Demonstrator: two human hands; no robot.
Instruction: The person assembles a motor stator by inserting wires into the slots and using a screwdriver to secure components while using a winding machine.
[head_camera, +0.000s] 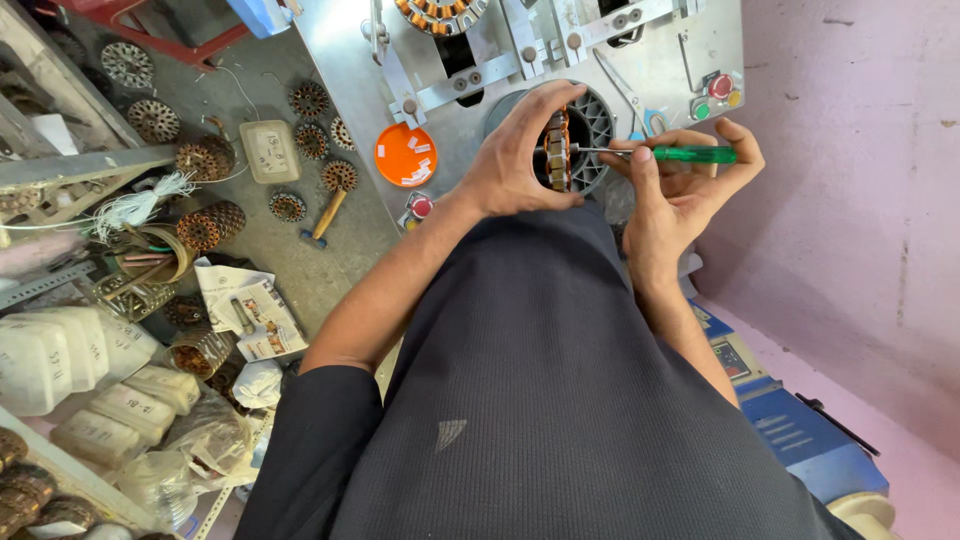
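My fingers (556, 100) on the left hand (510, 160) curl around a motor core (557, 150), a ring of stacked metal with orange insulation and copper-coloured windings, and hold it on edge near the upper middle of the frame. My right hand (680, 190) pinches a green-handled screwdriver (690, 154) between thumb and fingers, closed firmly on the handle, and the thin metal shaft points left with its tip touching the face of the core. The core sits just in front of a round grey ribbed fixture (595, 125) on the metal machine (350, 70) at the top of the frame.

To do this well, I judge that the left hand should keep the core steady and upright, thumb below and fingers over the top, so the tool tip does not skid. The screwdriver should work with small, light pressure; a slip could scrape the wire coating or jab my left palm, which sits close behind the tip.

At the left of the frame, more wound cores (210, 225) lie scattered on the floor (300, 260), with an orange lid (405, 155), a small hammer (322, 218) and some printed papers (250, 305) beside them. White plastic jugs (45, 360) stand at the lower left. A red button (720, 86) shows at the machine's upper right.
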